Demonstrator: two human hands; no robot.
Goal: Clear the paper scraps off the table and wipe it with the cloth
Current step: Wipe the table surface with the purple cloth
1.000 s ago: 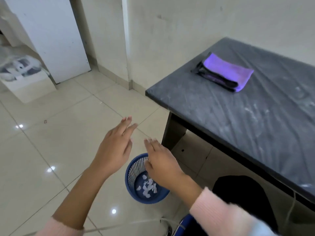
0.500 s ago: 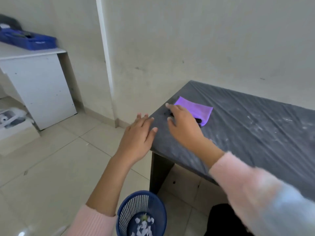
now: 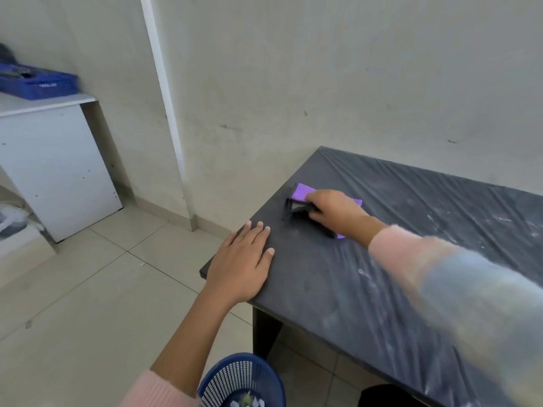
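From the head view, my right hand [image 3: 332, 208] lies on the purple cloth [image 3: 302, 192] near the far left corner of the table [image 3: 396, 283]. Its fingers [image 3: 313, 198] curl down over the cloth's top, with a dark folded layer [image 3: 296, 211] just under the fingertips; I judge they are closing on it, but whether they truly pinch it I cannot tell. My left hand [image 3: 241, 265] rests flat on the table's near corner, fingers [image 3: 258, 230] spread and holding nothing, well short of the cloth.

The cloth looks soft, light and limp, folded in several layers. I judge it will slump and unfold if lifted by one edge, so the better hold is across the whole folded stack, thumb under, fingers on top. The table is wrapped in glossy film smeared with pale dust, so the cloth should slide easily.

Below my left forearm, the blue mesh bin [image 3: 235, 374] on the floor holds white paper scraps [image 3: 258, 402]; I see none on the table.
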